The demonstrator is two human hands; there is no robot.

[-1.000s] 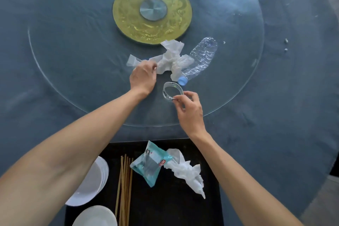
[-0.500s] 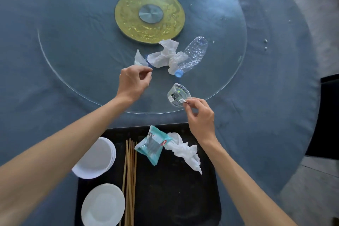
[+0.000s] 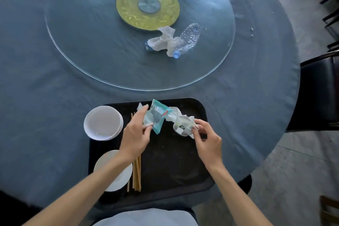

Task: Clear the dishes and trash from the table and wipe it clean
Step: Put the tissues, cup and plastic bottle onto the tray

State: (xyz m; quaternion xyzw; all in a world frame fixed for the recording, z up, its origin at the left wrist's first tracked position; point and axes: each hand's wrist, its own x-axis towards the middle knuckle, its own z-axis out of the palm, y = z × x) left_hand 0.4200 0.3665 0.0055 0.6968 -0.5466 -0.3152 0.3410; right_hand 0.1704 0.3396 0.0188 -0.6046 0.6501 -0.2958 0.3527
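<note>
a: table [image 3: 55,108], round, blue cloth; glass turntable [image 3: 91,46] on it, bottle [image 3: 189,39] and tissue [image 3: 163,41] lying together near its gold hub [image 3: 128,14].
b: tray [image 3: 170,163]?
a: black, at near edge. bowls [image 3: 102,123] and plate [image 3: 117,176] on its left side, chopsticks [image 3: 136,176] beside them.
b: hands?
a: both over tray. left hand [image 3: 134,136] pinches a white scrap against teal packet [image 3: 156,117]. right hand [image 3: 208,142], fingers curled, grips clear cup [image 3: 182,127] over crumpled paper [image 3: 177,114].
</note>
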